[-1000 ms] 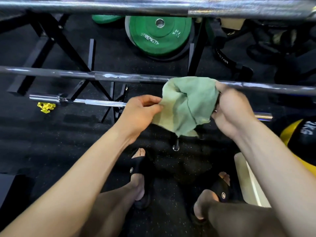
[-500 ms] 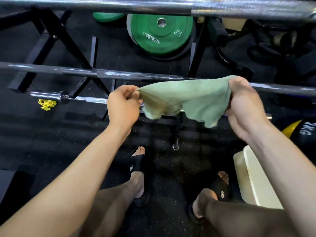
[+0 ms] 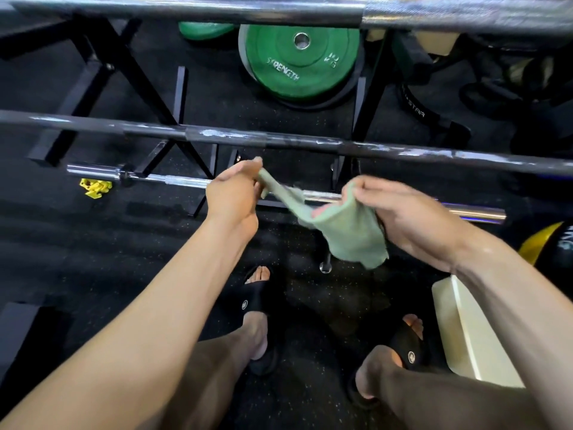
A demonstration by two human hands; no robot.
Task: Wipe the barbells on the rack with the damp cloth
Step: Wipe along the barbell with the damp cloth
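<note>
At the far left of the black rubber floor [image 3: 93, 243], a small yellow clip-like object [image 3: 93, 188] lay just below the chrome sleeve of the lowest barbell [image 3: 173, 180], which ran rightward behind both hands to its other chrome end at the right. Above it, the black steel rack [image 3: 124, 76] spread its crossed legs over the floor and carried the middle barbell [image 3: 279, 141], a dark bar with pale worn patches that crossed the whole view, and the top barbell [image 3: 217, 10], a grey bar along the upper edge. The left hand [image 3: 234, 197] was held just in front of the lowest barbell and below the middle one, its thumb and fingertips pinching one twisted corner of the green cloth [image 3: 347, 231]. From that pinch the cloth stretched down and to the right as a narrow band, crossing in front of the lowest barbell, then widened into a loose hanging flap; whether it touched that bar could not be told. Behind the rack, past the middle barbell, a green weight plate [image 3: 297, 63] marked STRENGTH leaned against a darker plate. The right hand [image 3: 403, 218] gripped the cloth's wider end, thumb on top and fingers curled under the fabric, with the flap drooping below it. On the floor beneath stood the person's feet in black slides [image 3: 257, 308]. Towards the right edge sat a cream-coloured box [image 3: 465, 330], and above it a yellow and black ball [image 3: 545, 243] was partly cut off by the frame.
</note>
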